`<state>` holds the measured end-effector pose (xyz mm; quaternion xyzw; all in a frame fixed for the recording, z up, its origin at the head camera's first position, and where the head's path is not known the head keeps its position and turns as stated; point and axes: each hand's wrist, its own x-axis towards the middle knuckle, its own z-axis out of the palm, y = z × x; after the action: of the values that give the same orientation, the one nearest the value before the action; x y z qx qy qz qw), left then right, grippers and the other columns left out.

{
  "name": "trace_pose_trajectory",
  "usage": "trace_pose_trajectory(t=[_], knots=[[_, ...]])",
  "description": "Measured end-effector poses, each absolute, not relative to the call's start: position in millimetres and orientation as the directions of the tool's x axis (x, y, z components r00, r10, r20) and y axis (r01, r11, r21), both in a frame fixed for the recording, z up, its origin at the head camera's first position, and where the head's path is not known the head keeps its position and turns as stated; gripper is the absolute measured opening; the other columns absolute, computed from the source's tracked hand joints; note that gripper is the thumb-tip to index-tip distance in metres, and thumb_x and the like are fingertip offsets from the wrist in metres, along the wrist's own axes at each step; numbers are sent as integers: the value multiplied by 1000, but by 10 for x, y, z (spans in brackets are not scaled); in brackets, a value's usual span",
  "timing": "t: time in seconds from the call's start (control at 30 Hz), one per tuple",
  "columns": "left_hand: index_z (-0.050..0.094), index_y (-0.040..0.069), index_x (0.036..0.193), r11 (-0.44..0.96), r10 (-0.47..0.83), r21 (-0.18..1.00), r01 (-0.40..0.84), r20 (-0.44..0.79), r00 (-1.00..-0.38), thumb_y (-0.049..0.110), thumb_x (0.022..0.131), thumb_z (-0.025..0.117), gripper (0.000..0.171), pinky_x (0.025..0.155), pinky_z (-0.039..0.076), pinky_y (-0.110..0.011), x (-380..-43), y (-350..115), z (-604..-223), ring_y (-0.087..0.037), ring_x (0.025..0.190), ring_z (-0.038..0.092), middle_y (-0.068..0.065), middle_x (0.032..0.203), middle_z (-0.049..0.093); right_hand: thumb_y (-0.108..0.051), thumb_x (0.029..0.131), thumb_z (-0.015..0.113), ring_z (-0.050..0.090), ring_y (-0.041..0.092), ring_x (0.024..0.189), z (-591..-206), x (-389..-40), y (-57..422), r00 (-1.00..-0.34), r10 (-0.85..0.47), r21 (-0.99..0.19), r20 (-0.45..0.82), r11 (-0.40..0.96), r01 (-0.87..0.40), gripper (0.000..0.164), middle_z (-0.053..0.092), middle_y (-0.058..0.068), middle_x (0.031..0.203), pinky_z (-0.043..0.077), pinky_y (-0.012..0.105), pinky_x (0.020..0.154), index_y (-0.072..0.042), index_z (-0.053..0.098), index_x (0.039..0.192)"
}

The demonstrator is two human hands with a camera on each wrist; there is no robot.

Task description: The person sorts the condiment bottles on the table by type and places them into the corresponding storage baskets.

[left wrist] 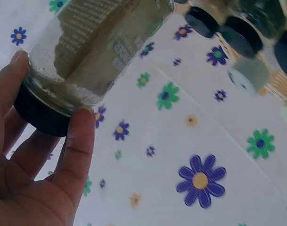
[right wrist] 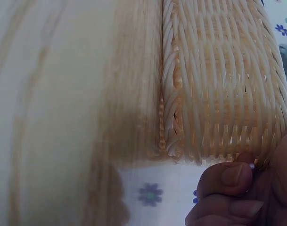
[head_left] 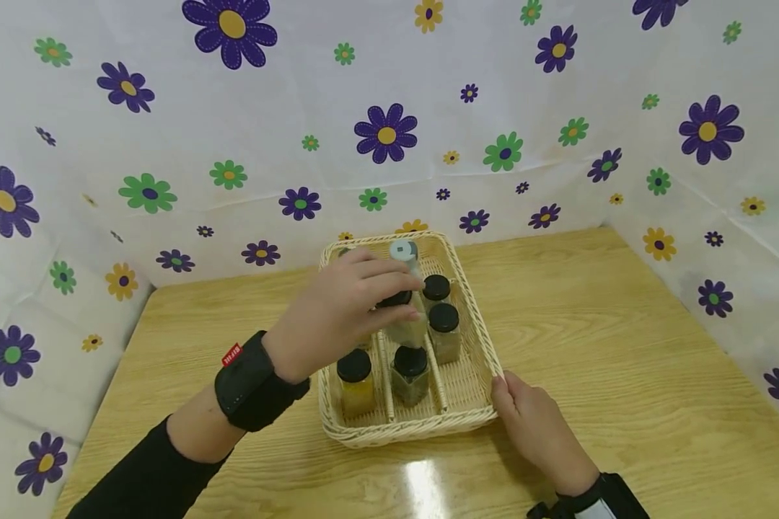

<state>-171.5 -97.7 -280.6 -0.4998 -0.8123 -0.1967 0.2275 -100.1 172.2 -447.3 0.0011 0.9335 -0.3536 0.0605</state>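
My left hand point(head_left: 347, 310) pinches a glass spice jar point(left wrist: 103, 44) by its black lid point(left wrist: 42, 110), over the middle of the wicker basket point(head_left: 402, 432). White print and a brownish powder show through the glass in the left wrist view. Below that jar, a jar of dark green flakes point(head_left: 410, 386) stands in the middle compartment. A jar with yellow contents point(head_left: 358, 395) is in the left compartment, near the front. My right hand point(head_left: 540, 425) grips the basket's front right corner, thumb on the rim and fingers curled beneath, as the right wrist view shows.
Two black-lidded jars point(head_left: 444, 339) stand in the right compartment. Towards the back is a container with a pale lid point(head_left: 402, 251). Wicker dividers point(head_left: 436, 378) split the basket, which rests on a wooden table point(head_left: 591, 324). Flowered cloth point(head_left: 298, 144) hangs behind and at both sides.
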Motion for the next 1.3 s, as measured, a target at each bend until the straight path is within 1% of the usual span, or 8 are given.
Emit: trace_pose_trajectory(t=[0.23, 0.4, 0.57, 0.7, 0.77, 0.97, 1.07, 1.3], knots=[[74, 11, 110, 322, 766, 93, 942, 559, -317, 24, 90, 74, 24, 90, 49, -28, -1655, -699, -2853, -18, 98, 62, -1, 107, 73, -37, 109, 34, 33, 13, 54, -4482, -1003, 1736, -997, -51, -669, -61, 744, 3, 38, 34, -4, 62, 29, 25, 50, -13, 54, 87], [74, 11, 112, 284, 796, 111, 952, 526, -299, 23, 91, 74, 24, 86, 48, -26, -1645, -570, -2908, -17, 99, 62, -1, 110, 73, -37, 109, 34, 29, 11, 52, -4485, -1001, 1735, -996, -64, -679, -56, 734, -9, 39, 35, -5, 60, 27, 25, 48, -14, 50, 81], [74, 12, 111, 265, 817, 120, 957, 499, -288, 22, 91, 73, 22, 85, 47, -26, -1666, -467, -2985, -17, 97, 60, 0, 110, 72, -36, 109, 33, 29, 11, 51, -4508, -1013, 1741, -996, -74, -676, -43, 737, -26, 40, 36, -5, 60, 27, 25, 47, -14, 47, 79], [74, 13, 111, 271, 840, 134, 953, 451, -302, 22, 91, 74, 22, 82, 46, -25, -1697, -387, -3075, -16, 96, 60, 1, 109, 72, -36, 109, 33, 30, 11, 50, -4496, -1028, 1746, -997, -70, -674, -45, 738, -21, 41, 37, -5, 60, 27, 25, 47, -13, 48, 79], [74, 13, 111, 274, 855, 148, 950, 414, -311, 22, 90, 74, 22, 83, 46, -25, -1708, -354, -3130, -16, 97, 60, 1, 110, 73, -36, 109, 33, 31, 12, 50, -4492, -1031, 1747, -996, -67, -673, -51, 740, -16, 41, 37, -4, 60, 27, 25, 47, -13, 48, 79], [74, 11, 111, 247, 898, 184, 952, 327, -296, 21, 91, 74, 22, 94, 47, -27, -1729, -280, -3272, -16, 104, 63, 1, 109, 72, -36, 109, 32, 32, 12, 51, -4496, -1020, 1751, -996, -70, -672, -59, 740, -12, 41, 37, -4, 60, 27, 26, 48, -14, 48, 79], [74, 12, 110, 244, 909, 196, 950, 296, -295, 21, 91, 74, 21, 93, 47, -27, -1732, -247, -3325, -16, 103, 61, 2, 109, 72, -36, 109, 32, 33, 12, 52, -4496, -1010, 1758, -996, -67, -670, -52, 742, -15, 41, 36, -4, 61, 27, 26, 48, -14, 47, 78], [73, 16, 107, 248, 940, 172, 953, 195, -280, 20, 89, 76, 19, 91, 46, -27, -1722, -183, -3444, -16, 99, 59, 4, 110, 72, -33, 109, 33, 29, 11, 50, -4507, -995, 1775, -996, -69, -677, -50, 736, -17, 40, 36, -5, 59, 26, 24, 47, -14, 45, 76]])
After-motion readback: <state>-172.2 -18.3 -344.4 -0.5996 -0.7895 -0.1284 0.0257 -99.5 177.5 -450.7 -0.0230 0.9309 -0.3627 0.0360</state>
